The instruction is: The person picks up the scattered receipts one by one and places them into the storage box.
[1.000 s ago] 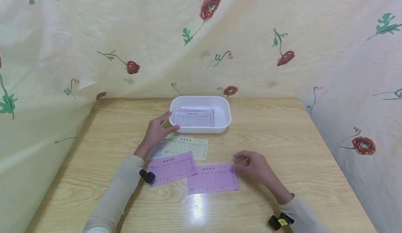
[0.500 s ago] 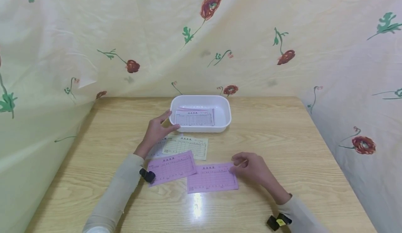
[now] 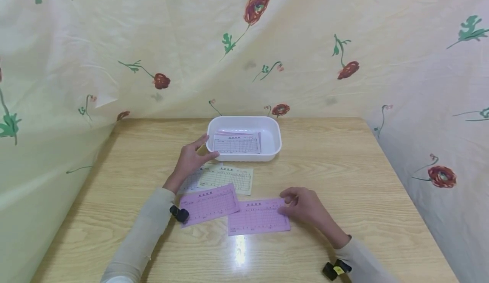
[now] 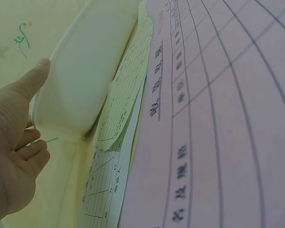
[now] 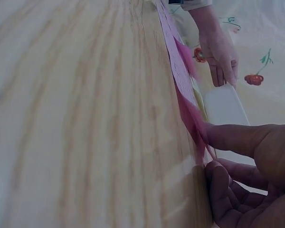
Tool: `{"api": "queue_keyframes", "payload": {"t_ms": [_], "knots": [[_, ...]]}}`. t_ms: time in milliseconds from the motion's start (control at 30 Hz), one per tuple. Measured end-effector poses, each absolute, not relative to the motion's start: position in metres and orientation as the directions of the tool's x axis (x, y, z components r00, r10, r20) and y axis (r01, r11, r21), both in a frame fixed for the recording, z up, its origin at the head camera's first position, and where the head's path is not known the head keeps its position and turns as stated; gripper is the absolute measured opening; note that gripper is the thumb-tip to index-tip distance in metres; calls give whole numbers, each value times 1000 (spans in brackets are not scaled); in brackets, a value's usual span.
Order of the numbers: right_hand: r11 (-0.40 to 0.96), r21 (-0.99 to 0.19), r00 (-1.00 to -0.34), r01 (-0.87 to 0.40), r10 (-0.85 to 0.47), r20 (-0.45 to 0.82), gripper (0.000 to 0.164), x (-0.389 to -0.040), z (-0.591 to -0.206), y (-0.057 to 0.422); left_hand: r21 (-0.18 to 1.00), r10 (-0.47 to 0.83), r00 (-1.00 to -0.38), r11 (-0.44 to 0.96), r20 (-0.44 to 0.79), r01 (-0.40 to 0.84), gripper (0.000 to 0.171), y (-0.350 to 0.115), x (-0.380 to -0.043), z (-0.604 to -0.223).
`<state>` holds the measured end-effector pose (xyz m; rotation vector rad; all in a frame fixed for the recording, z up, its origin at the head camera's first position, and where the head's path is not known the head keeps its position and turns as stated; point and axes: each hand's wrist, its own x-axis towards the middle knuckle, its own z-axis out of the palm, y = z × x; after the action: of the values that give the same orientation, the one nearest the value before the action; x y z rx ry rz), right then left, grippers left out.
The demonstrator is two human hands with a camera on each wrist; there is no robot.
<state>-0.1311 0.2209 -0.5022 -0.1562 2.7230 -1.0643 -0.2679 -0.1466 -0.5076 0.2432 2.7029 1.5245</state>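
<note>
My left hand (image 3: 189, 158) grips the left end of a white plastic tray (image 3: 248, 158), thumb on the rim and fingers curled at its side in the left wrist view. A printed white receipt slip (image 3: 235, 145) lies inside, over pinkish sheets. My right hand (image 3: 303, 205) pinches the right edge of a pink receipt slip (image 3: 256, 222) between thumb and fingers. In the right wrist view that slip's edge (image 5: 192, 114) is bent up from the table. A second pink receipt slip (image 3: 208, 206) slightly overlaps it at the left.
Between the tray and the pink slips lie a pale yellow receipt slip (image 3: 229, 181) and a bluish-white one (image 3: 188, 185), partly covered. The wooden table (image 3: 328, 147) ends at a flower-patterned cloth (image 3: 305, 41) behind and on both sides.
My right hand has shifted slightly left and toward me, its thumb and fingers now further over the pink receipt slip's right edge. The left hand and the tray stay in place.
</note>
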Motion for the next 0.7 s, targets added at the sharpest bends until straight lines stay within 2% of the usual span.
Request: {"api": "queue_keyframes", "payload": {"t_ms": [333,700], "knots": [[754,-656,-972,-35,-178,-152,26,-131,-504,222,839,155,-986,526,65,138,97,-147,-269,-509],[732,-682,-979,13,-128,-157,38,-127,-502,221,845,152,-986,518,66,136,97,-147,-269,-508]]}}
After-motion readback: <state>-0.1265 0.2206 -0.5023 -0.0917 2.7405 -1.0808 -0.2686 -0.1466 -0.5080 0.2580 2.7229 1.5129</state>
